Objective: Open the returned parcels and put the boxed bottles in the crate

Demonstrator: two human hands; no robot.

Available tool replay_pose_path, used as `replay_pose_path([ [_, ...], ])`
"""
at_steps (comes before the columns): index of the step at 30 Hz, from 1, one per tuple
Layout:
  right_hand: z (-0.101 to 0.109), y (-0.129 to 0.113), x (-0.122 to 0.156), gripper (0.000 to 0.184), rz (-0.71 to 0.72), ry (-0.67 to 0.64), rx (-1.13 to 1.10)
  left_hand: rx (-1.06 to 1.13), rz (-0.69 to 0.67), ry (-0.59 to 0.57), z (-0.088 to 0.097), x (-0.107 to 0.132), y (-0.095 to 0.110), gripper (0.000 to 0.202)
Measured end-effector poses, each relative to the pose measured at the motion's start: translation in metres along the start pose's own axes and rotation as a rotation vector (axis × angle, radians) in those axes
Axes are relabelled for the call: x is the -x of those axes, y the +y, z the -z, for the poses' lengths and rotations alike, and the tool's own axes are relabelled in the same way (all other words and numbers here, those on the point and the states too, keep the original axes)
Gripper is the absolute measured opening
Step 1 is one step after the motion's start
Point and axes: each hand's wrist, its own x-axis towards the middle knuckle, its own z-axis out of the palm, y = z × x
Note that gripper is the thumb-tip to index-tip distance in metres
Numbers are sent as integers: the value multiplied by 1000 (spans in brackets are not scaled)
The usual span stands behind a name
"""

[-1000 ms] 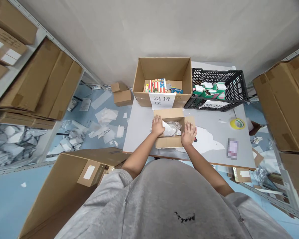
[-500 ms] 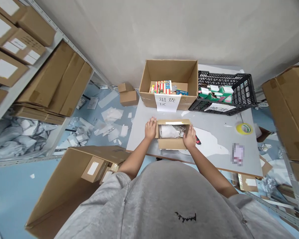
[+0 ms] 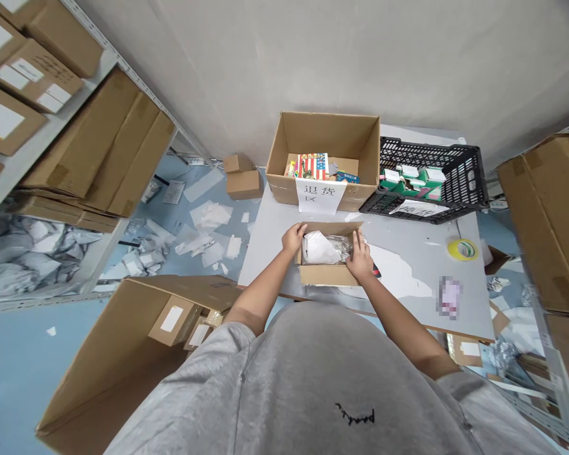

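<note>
The left hand [image 3: 293, 239] is curled at the left end of a small brown box [image 3: 329, 275]; I can't tell if it is pinching it. The right hand [image 3: 361, 259] lies stretched out on the right end. The small brown box sits open on a gray table [image 3: 264, 262], with a white bundle [image 3: 319, 248] and crinkly clear plastic [image 3: 342, 244] inside. Behind it stand a big box [image 3: 332, 134] with books [image 3: 317, 166] and a black crate [image 3: 462, 174].
</note>
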Motion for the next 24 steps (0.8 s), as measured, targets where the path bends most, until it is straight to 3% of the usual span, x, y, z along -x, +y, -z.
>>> replay_pose_path([
  [3,1,1,-6,112,11,-27,21,-40,184,-43,-4,-21,7,46],
  [6,-3,1,-10,103,-39,-17,24,-49,269,35,-15,-32,14,33],
  [8,-7,1,-10,97,-77,-10,18,-72,172,136,-21,-32,16,30],
  [10,-10,0,-8,94,-89,-2,3,-132,-26,153,-23,-29,16,30],
  [14,-12,2,-4,97,-86,25,-49,-280,-368,-75,-22,-27,9,30],
  [18,-14,6,-5,102,-192,2,-92,-352,-350,-237,-20,-33,4,30],
  [21,-20,8,-1,100,-251,-39,-113,-340,-315,-259,-20,-37,2,29],
  [24,-30,8,11,102,-249,19,-202,-302,-307,-274,-20,-38,-1,28],
])
